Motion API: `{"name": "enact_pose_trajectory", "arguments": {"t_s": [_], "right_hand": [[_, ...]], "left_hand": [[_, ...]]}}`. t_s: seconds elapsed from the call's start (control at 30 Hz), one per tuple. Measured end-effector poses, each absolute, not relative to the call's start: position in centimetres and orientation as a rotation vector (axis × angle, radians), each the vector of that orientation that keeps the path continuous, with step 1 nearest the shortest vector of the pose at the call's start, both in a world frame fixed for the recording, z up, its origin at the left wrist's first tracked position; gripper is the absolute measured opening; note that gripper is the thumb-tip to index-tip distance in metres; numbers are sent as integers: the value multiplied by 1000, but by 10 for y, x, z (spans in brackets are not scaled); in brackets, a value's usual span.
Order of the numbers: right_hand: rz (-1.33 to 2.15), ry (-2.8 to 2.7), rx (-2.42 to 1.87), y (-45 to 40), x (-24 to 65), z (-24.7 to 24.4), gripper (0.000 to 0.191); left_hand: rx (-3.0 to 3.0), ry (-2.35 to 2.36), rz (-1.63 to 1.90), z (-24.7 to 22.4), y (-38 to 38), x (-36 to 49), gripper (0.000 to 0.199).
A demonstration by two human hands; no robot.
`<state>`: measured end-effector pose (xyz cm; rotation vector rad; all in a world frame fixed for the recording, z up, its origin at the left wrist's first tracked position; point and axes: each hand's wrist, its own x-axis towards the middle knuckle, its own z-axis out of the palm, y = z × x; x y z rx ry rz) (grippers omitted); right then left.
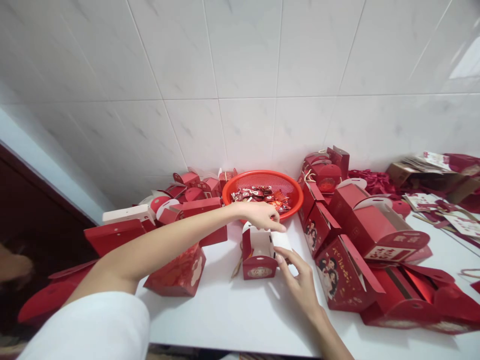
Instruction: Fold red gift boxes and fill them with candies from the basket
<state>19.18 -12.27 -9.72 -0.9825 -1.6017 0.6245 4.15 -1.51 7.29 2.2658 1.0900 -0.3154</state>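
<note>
In the head view a small red gift box (259, 271) stands on the white table, its top open and its white inside showing. A white-sided flap (282, 241) leans out to its right. My left hand (260, 216) reaches over the back of the box, index finger stretched out along the flap's upper edge, other fingers partly curled and hidden. Thumb and forefinger of my right hand (299, 280) pinch the box's right wall near the front corner. Just behind the box sits a red plastic basket (299, 204) holding wrapped candies (258, 193).
Red gift boxes (343, 280) crowd the table's right side, with printed cards (459, 222) and a cardboard box (414, 177) farther right. More red boxes (178, 272) stand left, partly behind my left arm. A tiled wall (247, 130) rises behind. The table's front edge (232, 349) is near.
</note>
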Motion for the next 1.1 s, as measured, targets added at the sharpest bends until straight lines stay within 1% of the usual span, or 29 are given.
{"name": "enact_pose_trajectory", "arguments": {"t_s": [0.13,0.23,0.4,0.67,0.8,0.87,1.0,1.1], "right_hand": [[635,-1599,-980,-123,192,-97,24],[626,-1600,-979,-123,192,-98,24],[616,-1604,-983,-123,192,-97,24],[619,-1587,-1022,-125,192,-95,26],[616,-1582,-1029,-125,192,-95,26],[615,-1582,-1044,-125,192,-95,27],[569,-1563,-1077,-126,193,-92,29],[489,-1554,-1036,-127,194,-91,37]], "left_hand": [[1975,1019,26,60,-17,45,22],[1864,978,153,44,-19,46,17],[1841,845,70,34,-16,33,18],[2202,876,131,59,-26,0,21],[2209,858,185,60,-39,-11,31],[2255,864,227,58,-44,-15,33],[2447,1035,207,59,-50,-24,27],[2432,1236,117,60,-53,-31,30]]}}
